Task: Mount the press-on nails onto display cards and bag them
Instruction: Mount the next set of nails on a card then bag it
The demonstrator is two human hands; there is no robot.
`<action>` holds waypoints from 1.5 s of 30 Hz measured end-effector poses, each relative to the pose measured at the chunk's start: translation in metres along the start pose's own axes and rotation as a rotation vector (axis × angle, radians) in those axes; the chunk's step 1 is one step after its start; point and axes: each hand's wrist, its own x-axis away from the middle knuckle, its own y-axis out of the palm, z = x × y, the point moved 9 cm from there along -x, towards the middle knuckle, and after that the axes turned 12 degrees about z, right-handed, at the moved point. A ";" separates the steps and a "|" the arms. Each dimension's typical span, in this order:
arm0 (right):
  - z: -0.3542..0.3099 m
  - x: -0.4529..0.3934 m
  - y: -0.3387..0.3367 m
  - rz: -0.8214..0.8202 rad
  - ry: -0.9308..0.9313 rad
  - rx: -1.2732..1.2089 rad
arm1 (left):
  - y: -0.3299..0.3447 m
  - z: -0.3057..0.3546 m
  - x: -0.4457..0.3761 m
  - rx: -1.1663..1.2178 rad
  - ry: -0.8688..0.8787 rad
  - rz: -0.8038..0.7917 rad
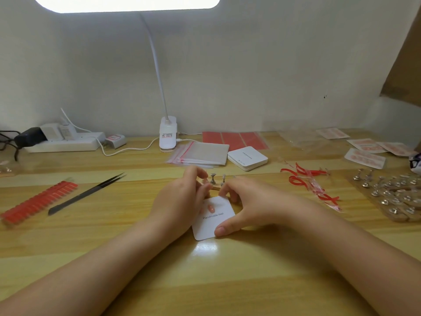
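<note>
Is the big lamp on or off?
On. The lamp head glows bright white at the top, and its glare reflects off the table below the card.

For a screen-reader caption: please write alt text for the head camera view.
Two hands work over a white display card on a wooden desk: the right hand steadies its edge with the thumb, the left hand is beside one pink nail on it. Black tweezers lie left, clear bags behind.

left hand (182, 197) hides display card (214, 218) left edge; fingertip contents unclear (blurred); lamp head (127, 3) cropped at top
</note>
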 end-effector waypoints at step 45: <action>-0.025 0.014 -0.060 0.446 0.238 -1.316 | -0.100 0.051 -0.007 0.259 0.351 0.581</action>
